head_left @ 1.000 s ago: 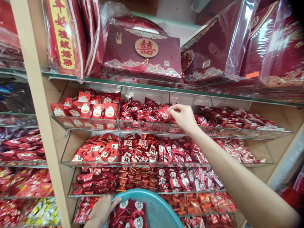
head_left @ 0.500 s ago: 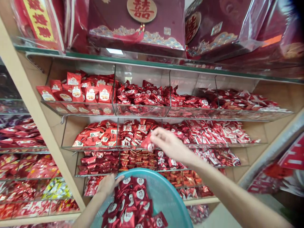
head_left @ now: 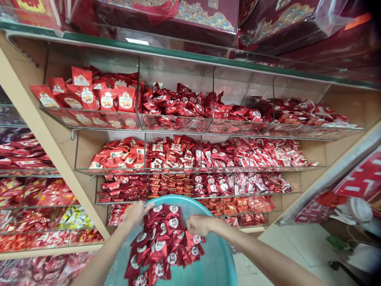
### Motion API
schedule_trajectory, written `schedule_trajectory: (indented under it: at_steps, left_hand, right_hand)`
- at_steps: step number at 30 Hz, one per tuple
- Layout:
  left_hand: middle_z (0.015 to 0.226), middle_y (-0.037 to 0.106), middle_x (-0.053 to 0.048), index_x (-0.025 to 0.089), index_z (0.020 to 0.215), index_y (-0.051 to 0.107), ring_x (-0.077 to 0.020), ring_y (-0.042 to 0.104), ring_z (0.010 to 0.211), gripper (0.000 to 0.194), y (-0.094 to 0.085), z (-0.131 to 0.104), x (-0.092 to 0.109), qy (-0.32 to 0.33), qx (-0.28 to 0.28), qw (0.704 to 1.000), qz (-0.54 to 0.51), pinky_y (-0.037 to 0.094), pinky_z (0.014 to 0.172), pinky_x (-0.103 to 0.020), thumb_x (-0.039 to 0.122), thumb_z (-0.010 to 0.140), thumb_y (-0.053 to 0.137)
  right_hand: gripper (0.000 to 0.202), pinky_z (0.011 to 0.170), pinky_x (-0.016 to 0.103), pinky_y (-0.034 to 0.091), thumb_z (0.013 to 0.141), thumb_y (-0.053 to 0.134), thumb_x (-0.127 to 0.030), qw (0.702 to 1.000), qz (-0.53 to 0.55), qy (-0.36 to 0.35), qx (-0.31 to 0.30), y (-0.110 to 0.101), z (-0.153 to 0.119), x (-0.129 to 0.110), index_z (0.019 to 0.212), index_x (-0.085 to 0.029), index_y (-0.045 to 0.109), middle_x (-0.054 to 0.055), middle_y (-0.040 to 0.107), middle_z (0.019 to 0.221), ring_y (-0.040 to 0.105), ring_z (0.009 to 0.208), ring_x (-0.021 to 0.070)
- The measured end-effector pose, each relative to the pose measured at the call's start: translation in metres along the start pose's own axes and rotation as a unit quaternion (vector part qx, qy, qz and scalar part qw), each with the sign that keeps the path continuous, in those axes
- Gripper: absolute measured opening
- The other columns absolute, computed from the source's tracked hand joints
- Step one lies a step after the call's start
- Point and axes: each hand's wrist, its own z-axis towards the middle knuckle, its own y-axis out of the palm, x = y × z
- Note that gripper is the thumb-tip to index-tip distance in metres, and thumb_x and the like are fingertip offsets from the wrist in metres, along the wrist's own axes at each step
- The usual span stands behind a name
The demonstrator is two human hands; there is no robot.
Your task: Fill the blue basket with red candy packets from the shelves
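A turquoise plastic basket (head_left: pixel 218 238) stands low in front of me, with a heap of dark red candy packets (head_left: pixel 159 246) inside, each bearing a white round label. My left hand (head_left: pixel 135 213) is closed over the far left rim of the basket, its index finger stretched along the edge. Inside the basket, at the right of the heap, my right hand (head_left: pixel 199 225) has curled fingers around the top of a brighter red candy packet (head_left: pixel 195 239). Its fingertips are partly hidden.
Glass shelves (head_left: pixel 175 171) with clear dividers hold many red packets. Above, a thick glass shelf (head_left: pixel 178 59) carries large maroon gift boxes (head_left: pixel 205 24). A wooden upright (head_left: pixel 56 155) divides off another shelf unit at left. Tiled floor (head_left: pixel 293 246) shows at lower right.
My right hand has come down from the middle shelf into the basket with a red candy packet. My left hand stays on the rim. The view has tilted downward.
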Motion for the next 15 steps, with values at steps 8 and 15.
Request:
schedule_trajectory:
  at_steps: [8,15]
  left_hand:
    - [0.089,0.069,-0.019,0.015,0.085,0.064,-0.0313,0.064,0.089,0.069,0.001,0.001,0.000,-0.002,-0.007,1.000,-0.010,0.045,0.070,-0.035,0.068,0.079,0.020]
    - [0.087,0.069,-0.017,0.016,0.083,0.063,-0.0297,0.064,0.088,0.066,0.005,0.001,-0.004,0.006,0.003,1.000,-0.015,0.045,0.071,-0.034,0.066,0.080,0.020]
  right_hand:
    - [0.014,0.045,0.017,0.027,0.066,0.050,-0.009,0.996,-0.075,-0.018,-0.044,0.016,0.004,-0.013,0.054,-0.014,0.053,-0.007,0.040,0.048,0.035,0.047,0.0042]
    - [0.012,0.053,0.020,0.039,0.067,0.053,-0.015,0.987,-0.158,0.017,0.009,0.048,0.009,-0.047,0.070,-0.016,0.064,0.000,0.061,0.066,0.055,0.062,0.0120]
